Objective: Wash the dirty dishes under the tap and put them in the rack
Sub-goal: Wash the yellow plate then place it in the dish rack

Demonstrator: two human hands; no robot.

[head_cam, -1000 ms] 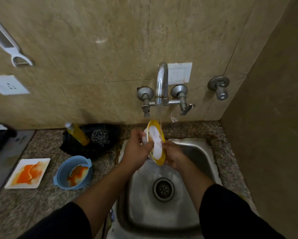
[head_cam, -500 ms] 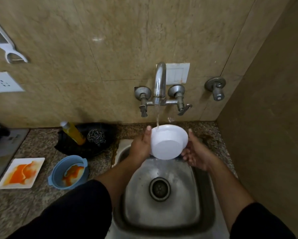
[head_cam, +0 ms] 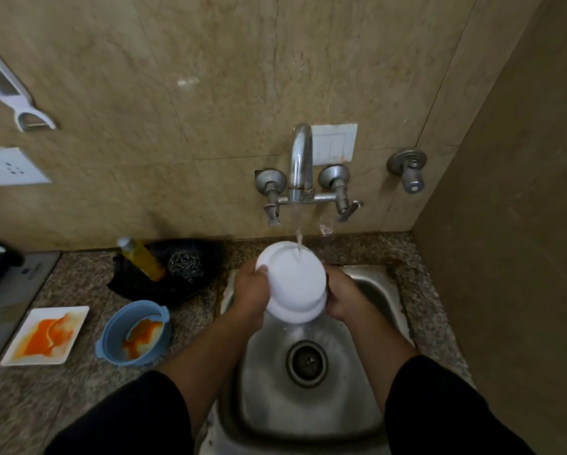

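Left hand: fingers curled over the left edge of the white round plastic bowl, gripping it. Right hand: wrapped against the bowl's right side and holding it, fingertips mostly hidden behind it. The bowl is turned base-up and tilted toward the camera, held above the stainless steel sink. The water stream from the chrome wall tap lands on the far edge of its base.

Progress (judged): the bowl's visible outer surface looks clean, so this is a rinse of the first item, near its end. The inside is not visible. No rack is in view, so the placing step is not yet done.

Remaining: a blue round bowl with orange residue and a white square plate smeared orange sit unwashed on the speckled granite tabletop, left of the sink, just beside each other.

Surroundings: a yellow soap bottle and a steel wool scrubber rest in a black tray behind the blue bowl. A white peeler and a wall socket are on the tiled wall.

Obstructions: the sink basin is small and the side wall is close on the right. Nothing blocks the reach to the dirty dishes.
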